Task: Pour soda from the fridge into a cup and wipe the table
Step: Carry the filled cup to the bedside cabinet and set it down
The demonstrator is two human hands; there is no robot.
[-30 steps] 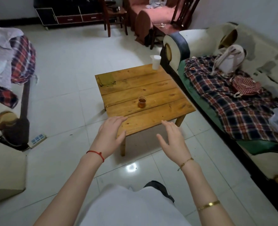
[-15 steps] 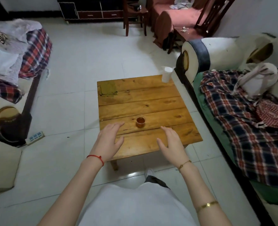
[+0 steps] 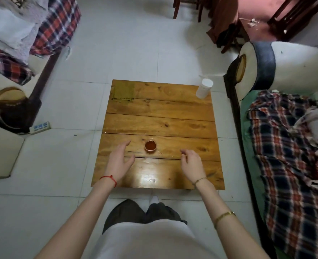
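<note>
Head view: cup brimful, light, spill-prone between empty relaxed left hand, right hand; best gripped mid-wall.

Your cup is a small clear one standing upright on the wooden plank table, near its front edge and about midway across. It holds a dark amber-brown drink almost to the rim. A few wet spots glisten on the wood just right of it.
</note>
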